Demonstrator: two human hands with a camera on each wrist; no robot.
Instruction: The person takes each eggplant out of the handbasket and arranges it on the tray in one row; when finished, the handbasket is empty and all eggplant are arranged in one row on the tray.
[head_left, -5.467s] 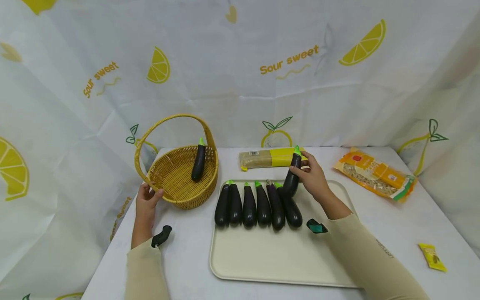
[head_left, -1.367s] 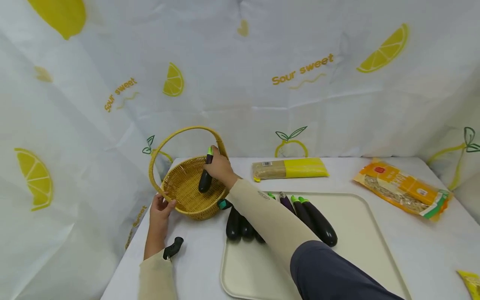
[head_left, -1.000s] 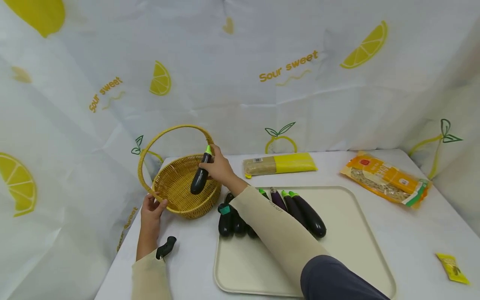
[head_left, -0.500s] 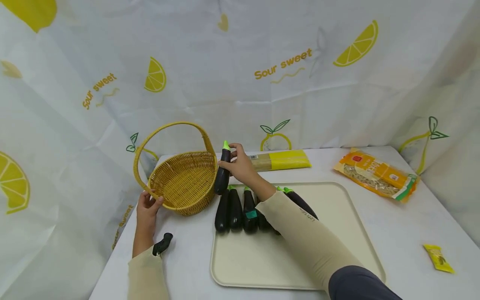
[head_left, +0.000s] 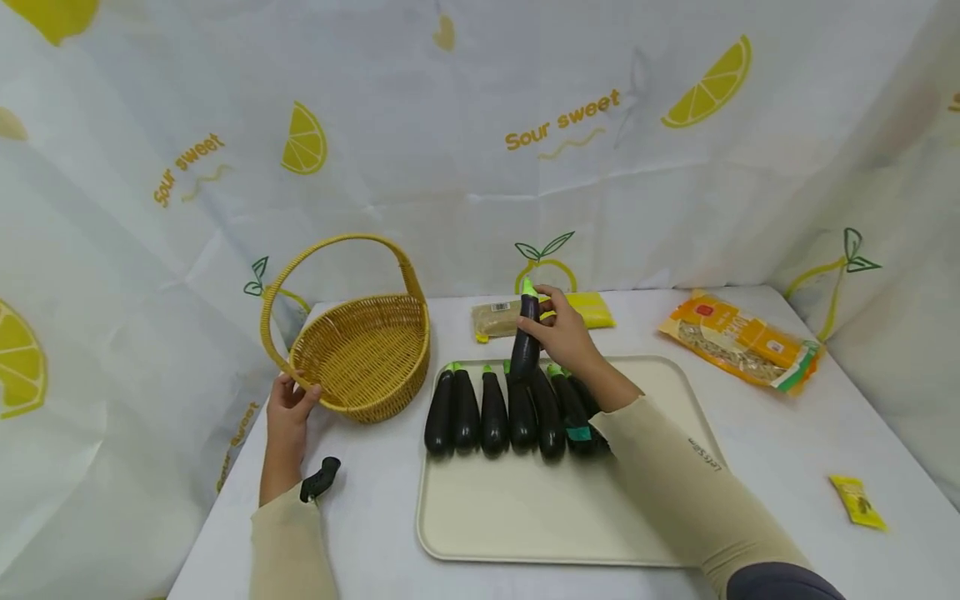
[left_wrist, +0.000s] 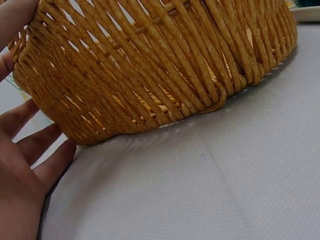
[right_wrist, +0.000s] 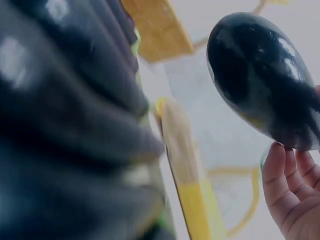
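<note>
My right hand [head_left: 564, 333] pinches a dark eggplant [head_left: 527, 337] with a bright green stem end, held upright over the back of a cream tray [head_left: 525, 529]. Below it lies a row of several more eggplants [head_left: 466, 414], side by side with stems toward the back. At the left, my left hand [head_left: 291, 408] grips the rim of a wicker basket [head_left: 375, 354], whose bare bottom shows. In the left wrist view, spread fingers [left_wrist: 37, 145] touch the basket's woven side [left_wrist: 150, 75]. The held eggplant [right_wrist: 260, 75] looms large in the right wrist view, fingertips at its side.
Behind the tray lies a yellow-ended packet [head_left: 495, 321], partly hidden by the right hand. An orange bag [head_left: 742, 337] rests at the back right, and a small yellow sachet [head_left: 857, 502] at the right. A printed cloth [head_left: 450, 167] hangs behind the white table.
My right hand has lifted the eggplant out of the basket and carried it right, over the tray. An eggplant held earlier now lies in the row. My left hand stays on the basket.
</note>
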